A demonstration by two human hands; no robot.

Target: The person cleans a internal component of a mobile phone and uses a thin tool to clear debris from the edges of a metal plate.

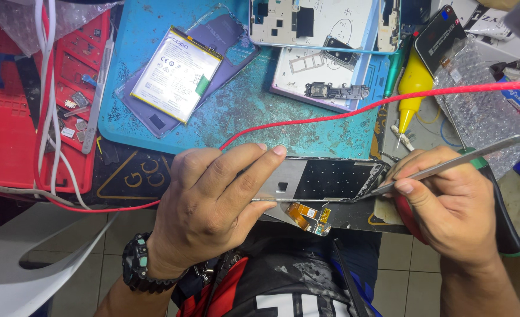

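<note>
The left hand [213,205] closes its grip on a phone screen panel [324,182] at the tabletop's [242,111] near edge. The right hand [447,199] pinches metal tweezers [447,164], tip touching the panel's right corner; parts crowd the blue mat behind.

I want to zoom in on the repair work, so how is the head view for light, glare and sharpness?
Head view: even, bright light with soft shadows; the left hand, right hand and phone screen panel are sharp; mild sheen on the metal tweezers and the white battery; the red cable blurs slightly toward the right edge, where the frame bends a little.
</note>
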